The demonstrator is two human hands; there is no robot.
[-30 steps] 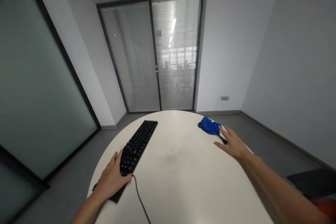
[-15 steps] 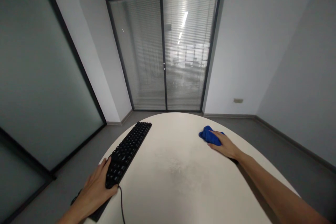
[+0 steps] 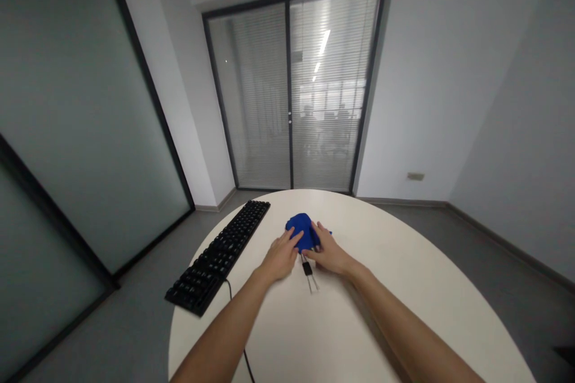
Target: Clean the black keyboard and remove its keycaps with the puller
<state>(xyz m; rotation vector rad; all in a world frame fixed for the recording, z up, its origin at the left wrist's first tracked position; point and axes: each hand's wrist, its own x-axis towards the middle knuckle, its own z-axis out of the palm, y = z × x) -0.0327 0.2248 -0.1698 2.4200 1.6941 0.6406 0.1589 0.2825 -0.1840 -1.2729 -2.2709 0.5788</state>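
A crumpled blue cloth (image 3: 300,228) lies on the round cream-white table near its far side. My left hand (image 3: 279,256) grips the cloth's near left part, its fingers a little apart on top. From the other side, my right hand (image 3: 330,252) has hold of the cloth, thumb pointing left. Just below the cloth, between the two hands, shows a small black piece (image 3: 307,268) with thin pale strands at both ends; I cannot make out its kind. Part of the cloth is hidden under my fingers.
A black keyboard (image 3: 220,254) lies slantwise along the table's left edge. Its cable (image 3: 230,288) runs towards me, passing under my left forearm. The table's curved rim (image 3: 431,245) borders the grey floor. Beyond stands a sliding glass door with blinds (image 3: 256,108).
My left hand has let go of the keyboard and moved right onto the cloth. My right hand has brought the cloth left to the middle. The small black piece now shows between the hands.
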